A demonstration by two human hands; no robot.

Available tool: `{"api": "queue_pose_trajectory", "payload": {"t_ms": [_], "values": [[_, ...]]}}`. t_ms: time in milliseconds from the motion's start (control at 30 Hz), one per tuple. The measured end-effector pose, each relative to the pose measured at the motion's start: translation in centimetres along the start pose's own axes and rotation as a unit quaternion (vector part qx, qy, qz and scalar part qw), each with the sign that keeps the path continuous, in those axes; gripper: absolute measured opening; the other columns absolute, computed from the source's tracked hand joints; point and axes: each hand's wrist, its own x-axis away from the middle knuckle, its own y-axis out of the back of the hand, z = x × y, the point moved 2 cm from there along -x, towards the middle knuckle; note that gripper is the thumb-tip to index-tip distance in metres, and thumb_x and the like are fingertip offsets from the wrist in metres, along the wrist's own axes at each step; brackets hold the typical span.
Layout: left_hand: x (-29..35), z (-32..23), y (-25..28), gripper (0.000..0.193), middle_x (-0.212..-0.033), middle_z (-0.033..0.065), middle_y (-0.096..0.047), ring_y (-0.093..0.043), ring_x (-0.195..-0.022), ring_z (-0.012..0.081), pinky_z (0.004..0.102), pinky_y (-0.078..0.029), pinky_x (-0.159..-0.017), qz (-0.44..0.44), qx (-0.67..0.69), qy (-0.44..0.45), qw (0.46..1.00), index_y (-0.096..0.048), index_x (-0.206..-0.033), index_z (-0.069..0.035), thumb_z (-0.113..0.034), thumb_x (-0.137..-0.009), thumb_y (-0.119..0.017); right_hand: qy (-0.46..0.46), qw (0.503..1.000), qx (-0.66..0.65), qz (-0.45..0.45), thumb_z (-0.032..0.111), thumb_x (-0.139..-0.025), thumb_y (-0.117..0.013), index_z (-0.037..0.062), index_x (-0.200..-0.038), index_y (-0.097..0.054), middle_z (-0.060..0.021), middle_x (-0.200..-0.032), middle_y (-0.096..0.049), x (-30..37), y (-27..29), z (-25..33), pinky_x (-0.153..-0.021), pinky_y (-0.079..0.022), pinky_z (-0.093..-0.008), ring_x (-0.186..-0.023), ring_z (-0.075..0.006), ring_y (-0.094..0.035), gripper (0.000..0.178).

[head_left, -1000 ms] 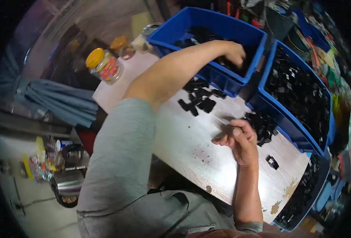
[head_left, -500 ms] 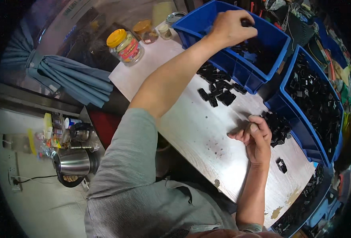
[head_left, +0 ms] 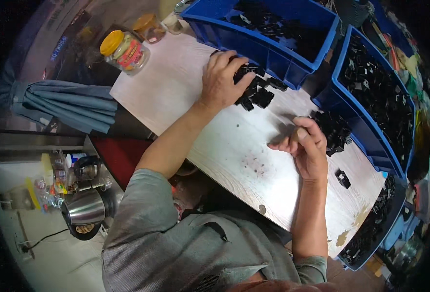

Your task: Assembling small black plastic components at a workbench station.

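My left hand (head_left: 220, 82) is over the left pile of small black plastic parts (head_left: 259, 95), with its fingers spread and touching or just above them. The hand covers part of that pile, and no part shows gripped in it. Off to the right, my right hand (head_left: 311, 152) is held over the table, palm turned up. Its fingers are loosely curled and apart, with nothing visible in them. Beside its fingertips lies a second heap of black parts (head_left: 335, 132). A single black part (head_left: 342, 178) sits apart, nearer the table's right end.
Behind the left pile stands a blue bin (head_left: 292, 73) holding black parts. Another blue bin (head_left: 365, 127), fuller, is at the right, and a third dark bin (head_left: 353, 263) sits below the table's right end. A yellow-lidded jar (head_left: 127, 53) stands at the far left of the pale table (head_left: 210, 146).
My left hand has come back from above the far blue bin, where a dark part was in its fingers, down to the left pile. My right hand keeps nearly the same pose.
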Motion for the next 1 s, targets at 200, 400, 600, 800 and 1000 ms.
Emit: {"api": "queue_pose_trajectory", "payload": {"t_ms": [200,400,600,800,1000], "values": [[-1.9,-1.4,2.0,0.038,-0.121,0.0188,-0.063,-0.057,-0.115,0.0394,0.0477,-0.045,-0.098,-0.073,0.027,-0.041,0.996,-0.072,-0.11,-0.007,-0.02,-0.076,-0.082,-0.001,1.0,-0.003,-0.001,0.014,-0.099,-0.06,0.0026,-0.122,-0.061,-0.0069,-0.063,-0.052,0.1,0.2,0.1,-0.081,-0.061,-0.0571,-0.071,-0.0265,-0.069,0.026],[-12.2,0.0,4.6,0.048,-0.124,0.0191,-0.066,-0.062,-0.113,0.0402,0.0449,-0.049,-0.098,0.02,-0.022,-0.019,0.999,-0.069,-0.12,-0.007,-0.04,-0.085,-0.072,-0.007,1.0,-0.013,-0.006,0.015,-0.099,-0.061,0.0024,-0.122,-0.06,-0.0077,-0.063,-0.054,0.3,0.7,0.1,-0.082,-0.06,-0.0578,-0.071,-0.0267,-0.07,0.026],[-19.4,9.5,-0.9,0.082,-0.142,0.0166,-0.059,-0.058,-0.128,0.0341,0.0433,-0.045,-0.107,0.378,-0.241,0.115,0.887,-0.064,-0.136,-0.011,-0.075,-0.084,-0.057,-0.014,1.0,-0.016,0.006,0.014,-0.098,-0.061,0.0018,-0.122,-0.06,-0.0069,-0.063,-0.053,0.1,0.1,0.1,-0.082,-0.06,-0.0578,-0.071,-0.0272,-0.07,0.027],[-19.6,7.0,-4.2,0.099,-0.145,0.0147,-0.057,-0.053,-0.134,0.0292,0.042,-0.038,-0.113,0.626,-0.063,0.125,0.768,-0.062,-0.139,-0.011,-0.088,-0.079,-0.05,-0.02,1.0,-0.01,-0.007,0.016,-0.098,-0.063,0.0012,-0.121,-0.06,-0.0062,-0.063,-0.053,0.2,0.3,0.3,-0.082,-0.06,-0.0578,-0.072,-0.0272,-0.07,0.028],[-18.4,2.1,-6.3,0.112,-0.147,0.0213,-0.053,-0.049,-0.138,0.0348,0.0452,-0.036,-0.115,0.602,-0.126,0.057,0.787,-0.053,-0.145,-0.005,-0.089,-0.071,-0.056,-0.022,1.0,-0.016,-0.006,0.016,-0.097,-0.064,0.0016,-0.121,-0.06,-0.0066,-0.063,-0.054,0.1,0.4,0.2,-0.082,-0.06,-0.0583,-0.071,-0.0277,-0.069,0.028]]}}
